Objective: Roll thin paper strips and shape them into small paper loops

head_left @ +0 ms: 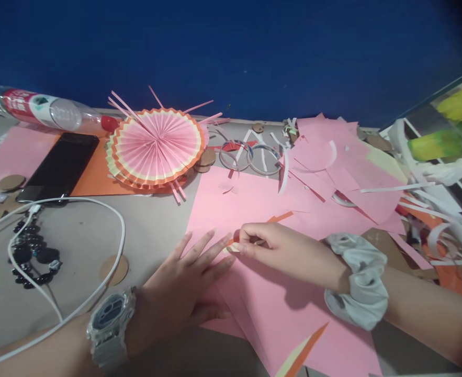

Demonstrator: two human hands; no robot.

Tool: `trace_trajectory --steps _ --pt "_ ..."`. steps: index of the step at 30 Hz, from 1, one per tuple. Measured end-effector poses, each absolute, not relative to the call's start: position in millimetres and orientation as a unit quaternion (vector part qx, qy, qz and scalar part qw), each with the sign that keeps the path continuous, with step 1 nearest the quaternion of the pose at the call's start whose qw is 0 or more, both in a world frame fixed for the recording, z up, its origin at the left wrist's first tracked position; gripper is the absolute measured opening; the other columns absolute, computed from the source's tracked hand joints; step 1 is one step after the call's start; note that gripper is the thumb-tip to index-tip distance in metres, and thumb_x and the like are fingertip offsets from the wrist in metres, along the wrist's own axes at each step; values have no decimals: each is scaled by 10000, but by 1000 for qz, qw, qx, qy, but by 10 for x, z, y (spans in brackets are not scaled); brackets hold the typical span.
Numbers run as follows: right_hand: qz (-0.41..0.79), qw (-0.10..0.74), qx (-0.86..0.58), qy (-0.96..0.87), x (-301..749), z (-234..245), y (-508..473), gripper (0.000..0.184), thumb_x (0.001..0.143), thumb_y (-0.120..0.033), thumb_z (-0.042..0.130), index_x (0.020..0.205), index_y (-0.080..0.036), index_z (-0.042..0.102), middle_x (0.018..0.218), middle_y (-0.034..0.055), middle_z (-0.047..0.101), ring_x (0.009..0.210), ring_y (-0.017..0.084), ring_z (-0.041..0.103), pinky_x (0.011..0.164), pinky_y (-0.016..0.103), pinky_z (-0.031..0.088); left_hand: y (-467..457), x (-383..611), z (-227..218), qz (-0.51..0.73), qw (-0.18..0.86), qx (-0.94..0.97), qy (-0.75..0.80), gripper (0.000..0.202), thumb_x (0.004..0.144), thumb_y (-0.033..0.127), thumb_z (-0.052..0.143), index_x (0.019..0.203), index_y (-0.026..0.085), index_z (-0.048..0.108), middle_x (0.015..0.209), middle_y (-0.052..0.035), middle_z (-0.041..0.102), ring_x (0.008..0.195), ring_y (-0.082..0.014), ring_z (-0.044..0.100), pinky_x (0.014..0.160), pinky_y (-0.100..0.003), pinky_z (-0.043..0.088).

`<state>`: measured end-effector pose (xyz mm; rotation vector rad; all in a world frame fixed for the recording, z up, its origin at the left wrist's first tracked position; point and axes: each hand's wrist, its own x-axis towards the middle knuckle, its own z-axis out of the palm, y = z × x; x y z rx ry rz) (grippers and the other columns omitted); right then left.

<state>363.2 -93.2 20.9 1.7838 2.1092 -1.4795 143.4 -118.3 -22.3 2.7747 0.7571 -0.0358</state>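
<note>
My left hand [183, 283] lies flat with fingers spread on a large pink paper sheet [293, 314] on the table. It wears a pale digital watch on the wrist. My right hand [278, 248], with a grey scrunchie on its wrist, is closed in a pinch at the tips of my left fingers. It presses a small orange and cream paper strip [233, 245] against the pink sheet. Another orange sliver [280, 216] lies just beyond the right hand.
A pleated pink and orange paper fan [156, 146] sits at the back. A black phone [60, 165], a plastic bottle [46, 111], a white cable [109, 277], black beads [32, 254], tape rings [250, 156] and pink paper scraps [333, 162] lie around.
</note>
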Motion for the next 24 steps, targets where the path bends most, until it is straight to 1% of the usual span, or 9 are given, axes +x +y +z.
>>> trace_trajectory --steps 3,6,8,12,16,18,20,22,24 --pt "-538 -36 549 639 3599 175 -919 329 843 -476 429 676 -193 441 682 -38 517 608 97 449 570 242 358 -1181 1439 -217 -10 126 956 265 651 863 631 226 1366 228 316 1448 -14 288 1357 -275 81 1078 -471 54" --pt "-603 -72 513 607 3562 133 -895 300 860 -428 426 695 -184 483 782 -2 599 697 115 523 662 265 401 -1182 1445 -200 -1 116 957 267 615 877 609 222 1340 228 362 1404 -9 363 1350 -269 112 1079 -461 65" --pt "-631 -91 497 589 3543 122 -882 284 868 -403 426 713 -179 507 797 10 615 739 122 551 709 276 415 -1183 1452 -196 3 111 957 268 611 875 611 227 1335 234 369 1386 -8 387 1345 -266 132 1078 -460 70" --pt "-692 -111 490 518 3531 146 -880 253 856 -389 474 750 -164 518 807 23 616 752 115 564 754 282 434 -1190 1461 -215 3 104 958 268 633 869 623 221 1347 231 355 1410 -17 354 1346 -271 129 1075 -465 76" --pt "-744 -132 494 429 3583 130 -912 257 848 -406 493 792 -155 500 880 52 613 801 122 589 776 288 453 -1199 1452 -230 0 101 958 269 658 864 629 223 1382 228 290 1477 -27 212 1353 -282 102 1071 -479 84" --pt "-733 -125 506 438 3635 90 -934 269 840 -427 493 795 -162 489 850 42 612 735 120 601 706 278 468 -1198 1448 -227 -5 104 958 267 666 864 628 223 1395 226 256 1496 -31 135 1357 -283 85 1070 -479 85" --pt "-691 -99 527 486 3686 58 -953 272 846 -436 469 775 -174 476 777 12 600 632 105 584 609 255 451 -1194 1448 -224 -9 109 958 266 664 865 627 223 1396 230 254 1500 -39 107 1360 -284 72 1070 -480 80" --pt "-618 -64 558 551 3718 57 -966 275 851 -431 447 727 -186 454 678 -28 558 546 84 525 539 232 399 -1189 1450 -226 -10 111 957 268 664 863 630 220 1393 231 261 1498 -50 114 1361 -283 71 1070 -479 77" --pt "-523 -33 591 613 3722 82 -972 288 836 -423 460 667 -193 424 590 -59 482 505 72 433 499 221 337 -1187 1452 -232 -7 111 957 268 671 859 638 216 1389 229 270 1496 -58 126 1360 -282 78 1069 -477 79"
